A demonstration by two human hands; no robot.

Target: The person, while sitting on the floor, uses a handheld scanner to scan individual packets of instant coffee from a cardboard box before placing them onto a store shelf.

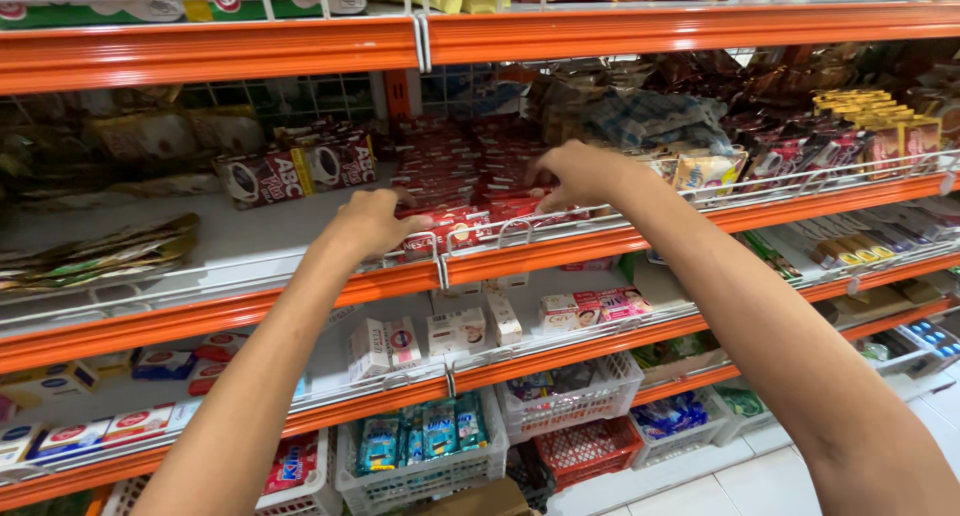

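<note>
Your left hand (372, 223) and right hand (580, 173) both reach over the orange metal shelf's white wire front rail (520, 231), fingers curled down onto the stacked flat red sachet packets (470, 171). The packets lie between and just under your hands, apparently held in by the rail. Whether either hand actually grips a packet, I cannot tell.

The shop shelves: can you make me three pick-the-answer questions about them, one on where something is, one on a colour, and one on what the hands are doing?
1. Where are the red sachet packs?
A. on the floor
B. on the shelf both hands reach into
C. in a bottom basket

2. What colour are the shelf edges?
A. orange
B. blue
C. black

3. What are the hands doing?
A. hanging at the person's sides
B. carrying a basket
C. both resting on the red packs

Answers:
1 B, the packs fill the middle of that shelf.
2 A, every front strip is orange.
3 C, the left hand and right hand both lie on the front packs, fingers spread.
</note>
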